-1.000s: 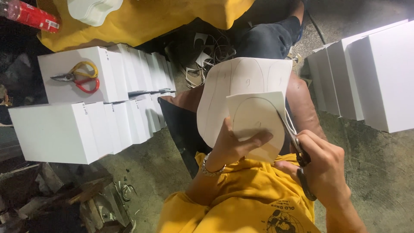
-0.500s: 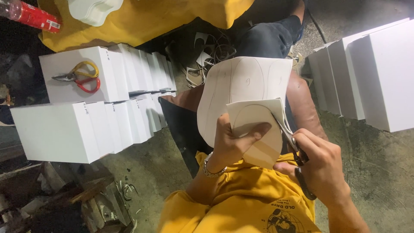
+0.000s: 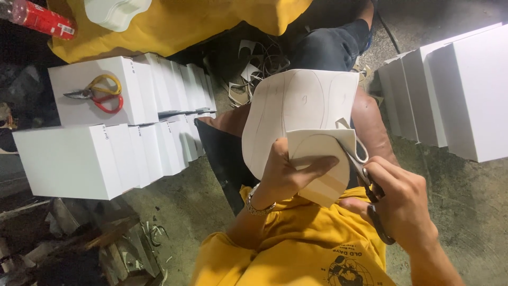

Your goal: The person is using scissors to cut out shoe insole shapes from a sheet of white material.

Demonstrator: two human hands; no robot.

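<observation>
Above the lap, the left hand (image 3: 283, 177) pinches a white paper sheet (image 3: 301, 106) with pencilled curves, while the right hand (image 3: 402, 204) grips dark-handled scissors (image 3: 365, 175) biting its edge, white boxes (image 3: 106, 132) stacked nearby.

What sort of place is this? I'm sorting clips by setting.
Probably a small craft workshop: rows of white boxes on a bare concrete floor, spare scissors, and a marked white sheet being cut.

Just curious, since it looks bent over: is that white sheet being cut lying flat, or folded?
Folded. The white sheet doubles over its lower part, pinched by the left hand, while the right hand works scissors along its edge.
</observation>
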